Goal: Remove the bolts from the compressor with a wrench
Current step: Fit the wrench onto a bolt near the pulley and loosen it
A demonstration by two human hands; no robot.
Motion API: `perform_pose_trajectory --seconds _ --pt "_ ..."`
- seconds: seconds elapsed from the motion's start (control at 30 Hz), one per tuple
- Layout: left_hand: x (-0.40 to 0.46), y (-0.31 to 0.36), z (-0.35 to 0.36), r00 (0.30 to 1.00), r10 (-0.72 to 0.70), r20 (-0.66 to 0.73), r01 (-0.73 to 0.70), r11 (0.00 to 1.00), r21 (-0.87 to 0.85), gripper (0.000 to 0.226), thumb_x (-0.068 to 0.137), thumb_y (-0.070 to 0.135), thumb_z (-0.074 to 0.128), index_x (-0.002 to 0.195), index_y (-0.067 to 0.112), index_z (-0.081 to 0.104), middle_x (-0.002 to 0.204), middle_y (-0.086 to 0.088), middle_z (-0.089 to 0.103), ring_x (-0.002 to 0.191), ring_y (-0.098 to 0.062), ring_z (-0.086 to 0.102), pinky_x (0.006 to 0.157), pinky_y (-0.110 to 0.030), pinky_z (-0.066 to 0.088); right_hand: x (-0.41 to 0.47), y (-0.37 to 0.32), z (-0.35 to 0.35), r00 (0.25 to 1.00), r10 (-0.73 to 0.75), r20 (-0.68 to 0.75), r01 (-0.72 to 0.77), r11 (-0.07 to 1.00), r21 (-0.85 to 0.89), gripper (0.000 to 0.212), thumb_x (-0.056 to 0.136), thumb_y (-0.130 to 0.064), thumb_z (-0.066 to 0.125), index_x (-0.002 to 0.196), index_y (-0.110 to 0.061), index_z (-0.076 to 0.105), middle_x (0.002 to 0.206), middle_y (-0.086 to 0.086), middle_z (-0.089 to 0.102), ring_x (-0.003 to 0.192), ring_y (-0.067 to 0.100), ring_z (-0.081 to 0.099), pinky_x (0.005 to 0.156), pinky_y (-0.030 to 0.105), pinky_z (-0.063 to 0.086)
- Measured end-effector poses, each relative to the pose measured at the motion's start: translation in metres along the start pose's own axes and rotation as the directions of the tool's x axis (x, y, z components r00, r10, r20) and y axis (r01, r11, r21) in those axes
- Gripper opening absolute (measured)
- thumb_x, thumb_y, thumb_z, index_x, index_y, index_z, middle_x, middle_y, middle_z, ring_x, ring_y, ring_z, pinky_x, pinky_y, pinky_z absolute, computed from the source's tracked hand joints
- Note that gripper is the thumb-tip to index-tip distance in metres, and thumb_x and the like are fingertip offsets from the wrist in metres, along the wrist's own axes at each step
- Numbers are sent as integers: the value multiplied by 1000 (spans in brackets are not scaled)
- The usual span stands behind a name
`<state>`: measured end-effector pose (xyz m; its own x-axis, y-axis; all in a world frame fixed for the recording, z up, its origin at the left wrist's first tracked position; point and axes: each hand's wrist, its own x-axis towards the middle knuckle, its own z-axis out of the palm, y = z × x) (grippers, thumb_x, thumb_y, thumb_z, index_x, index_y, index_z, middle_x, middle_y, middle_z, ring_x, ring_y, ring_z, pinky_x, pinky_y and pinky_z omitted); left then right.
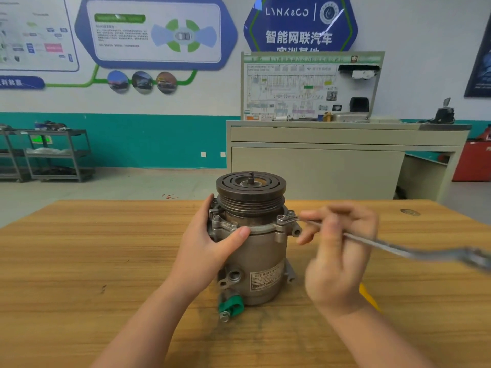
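One compressor (256, 251), one wrench (372, 244), two hands

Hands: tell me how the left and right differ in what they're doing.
The left hand wraps the compressor body, thumb across its front, steadying it; the right hand holds the wrench shaft. The left looks sharp, the right is motion-blurred. The left touches the compressor directly; the right reaches it only through the wrench, whose end sits on a flange bolt. Both are bare.
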<state>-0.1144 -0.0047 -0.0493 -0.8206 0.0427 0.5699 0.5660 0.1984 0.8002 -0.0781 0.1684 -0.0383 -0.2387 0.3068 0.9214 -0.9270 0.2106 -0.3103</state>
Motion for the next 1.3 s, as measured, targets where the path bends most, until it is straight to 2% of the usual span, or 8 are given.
perform_pose_trajectory --seconds 0.1,0.23,0.3,0.4,0.53,0.63,0.97,1.3 --pt "0 0 0 1000 -6 7 6 1000 12 96 58 69 69 144 43 33 124 39 50 114 23 46 83 0 41 12 2 -3 879 439 -187 -384 883 269 11 101 -18 36 97 -24 44 72 4 69 44 18 51 50 24 45" --pt "0 2 0 1000 -14 8 14 1000 21 74 67 62 77 127 55 35 108 57 48 106 31 43 78 6 37 39 15 -11 508 859 65 -725 386 571 15 103 -14 41 90 -13 47 66 8 68 45 14 56 44 22 47" --pt "-1 5 1 1000 -20 3 20 1000 4 71 65 63 78 122 59 34 107 58 47 106 30 44 76 6 37 43 17 -15 446 884 138 -749 285 598 16 102 -18 43 89 -12 50 71 10 70 50 14 60 46 22 50" --pt "-2 4 1 999 -22 -29 21 1000 -23 74 58 61 73 121 59 35 106 57 49 105 29 46 76 5 38 44 12 -19 542 831 121 -662 334 672 20 103 -20 40 90 -10 51 79 13 72 63 18 68 56 25 55" --pt "-2 1 1 999 -21 -37 20 999 -34 82 56 61 72 131 51 39 118 41 57 113 16 52 81 -2 44 42 -2 -18 833 541 -118 -463 798 387 14 103 -23 39 93 -18 47 76 5 72 58 18 67 57 26 55" --pt "-2 3 1 1000 -20 -18 20 1000 -13 75 58 61 71 126 54 40 117 45 55 114 17 51 81 -1 43 33 -8 -13 948 301 -103 -284 947 152 9 99 -30 46 93 -24 45 78 6 70 52 17 65 53 26 53" --pt "-3 4 1 1000 -11 -21 11 1000 6 79 61 62 68 132 49 36 112 53 50 111 24 48 82 3 39 28 -6 -16 993 8 118 -11 1000 21 15 100 -32 50 102 -46 55 81 -7 68 60 15 68 58 30 54" --pt "-1 2 1 1000 22 15 -23 1000 17 69 66 63 67 128 56 38 117 46 54 112 19 51 81 0 42 27 -2 -6 966 -141 216 173 975 -139 20 97 -32 58 88 -16 63 73 4 62 59 13 59 55 27 48"
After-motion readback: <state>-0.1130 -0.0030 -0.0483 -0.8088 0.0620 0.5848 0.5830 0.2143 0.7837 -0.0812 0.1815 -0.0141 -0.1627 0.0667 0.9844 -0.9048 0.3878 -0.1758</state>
